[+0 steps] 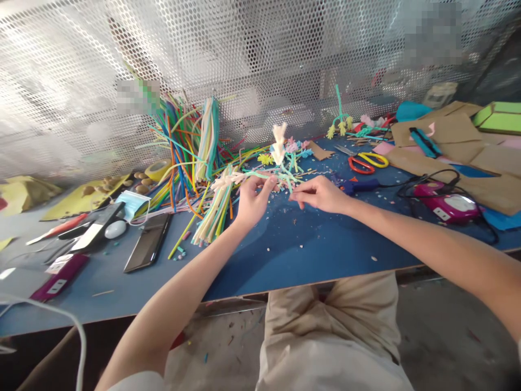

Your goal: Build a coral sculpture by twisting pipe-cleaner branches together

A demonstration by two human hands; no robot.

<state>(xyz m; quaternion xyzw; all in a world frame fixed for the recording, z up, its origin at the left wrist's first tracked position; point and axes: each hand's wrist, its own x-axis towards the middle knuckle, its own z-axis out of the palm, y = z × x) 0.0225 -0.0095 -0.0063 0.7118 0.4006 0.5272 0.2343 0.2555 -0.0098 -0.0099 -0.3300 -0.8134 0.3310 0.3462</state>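
Two hands are shown in the head view, brought close together over the blue surface (325,250). A pale green fuzzy stem (259,174) is pinched between thumb and forefinger of the left hand (254,200); the fingertips of the right hand (321,194) are drawn together near its right part, but whether anything is gripped there cannot be told. The stem is placed mid-scene, to the right of a bundle of pale stems (207,214). Very little weight is to be expected: it is judged soft-coated, easily bent, not slippery, and likely to keep a bend. It is best taken by the bare stem, so that fuzzy tufts are not crushed. Its long axis is laid roughly left to right; which end is the tip cannot be made out. Beyond the hands, a cream tuft (279,145) is pointed upward; whether it is joined to the stem is unclear.
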